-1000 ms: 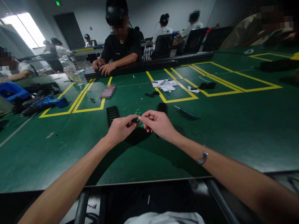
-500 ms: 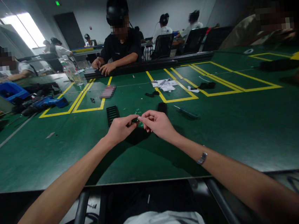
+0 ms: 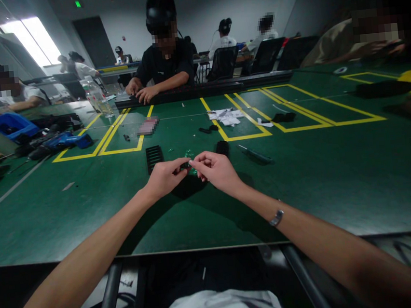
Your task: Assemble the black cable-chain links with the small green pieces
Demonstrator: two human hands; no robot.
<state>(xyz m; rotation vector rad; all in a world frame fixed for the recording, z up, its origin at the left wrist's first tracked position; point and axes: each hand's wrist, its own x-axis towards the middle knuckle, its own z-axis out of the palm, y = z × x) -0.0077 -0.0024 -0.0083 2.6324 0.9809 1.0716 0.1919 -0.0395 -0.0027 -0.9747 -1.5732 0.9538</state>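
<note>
My left hand [image 3: 164,176] pinches a small dark part [image 3: 185,165] between thumb and fingers, above the green table. Fingertip to fingertip with it, my right hand [image 3: 216,168] is closed in a pinch at the same part; whatever it grips is too small to make out. Small shiny green pieces [image 3: 188,153] lie on the table just behind the fingers. A black slotted tray [image 3: 154,158] is beyond my left hand. Behind my right hand sits another black piece [image 3: 222,147], partly covered by the hand.
A screwdriver [image 3: 254,154] lies right of my hands. White paper scraps [image 3: 228,117] and black bits [image 3: 208,129] are farther back. At left are a blue power drill [image 3: 69,140], a blue bin [image 3: 11,126] and bottles [image 3: 99,101]. A person [image 3: 162,56] works opposite behind a long black bar [image 3: 214,91].
Both hands keep almost the same pose, fingertips together at the small dark part. The whole view has shifted very slightly.
</note>
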